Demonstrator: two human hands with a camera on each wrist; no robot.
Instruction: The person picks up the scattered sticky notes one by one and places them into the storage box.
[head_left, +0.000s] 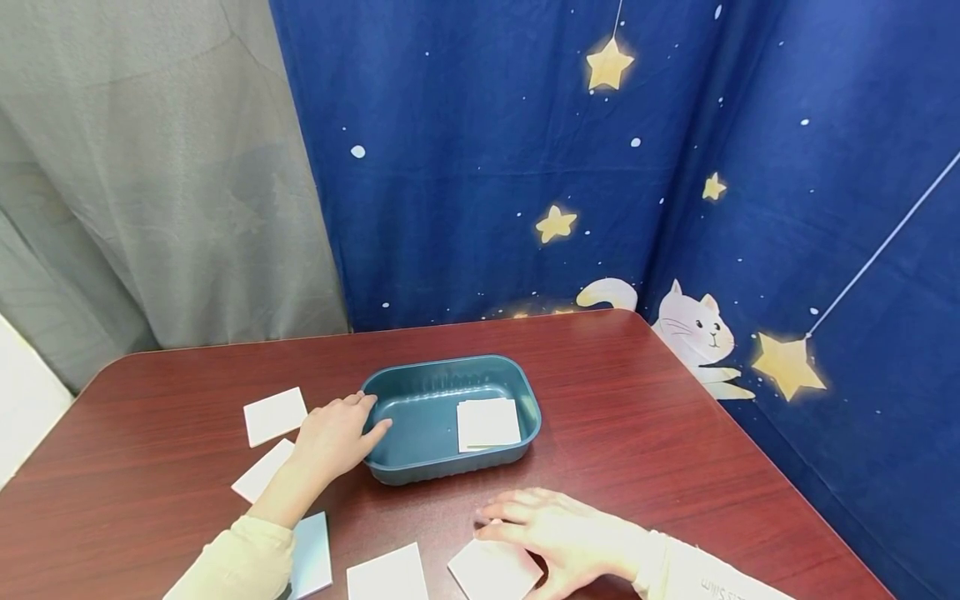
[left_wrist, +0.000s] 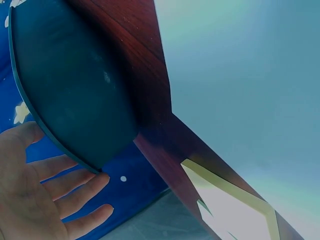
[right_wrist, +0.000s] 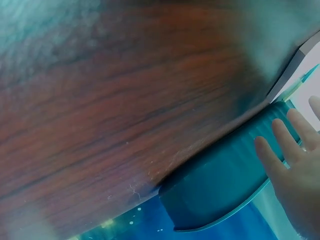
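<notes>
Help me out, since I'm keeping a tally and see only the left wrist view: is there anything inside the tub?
Observer: Yes. In the head view, white cards lie in the tub, toward its right end.

Operator: My view shows none of the right hand. Where is it?

Observer: The right hand is at another card, outside the tub on the wearer's side. Whether it grips that card, I can't tell.

Operator: And the left hand's thumb? The rim hides its tip from me.

Observer: From the head, the left hand has its thumb reaching past the rim, over the tub's inside.
</notes>
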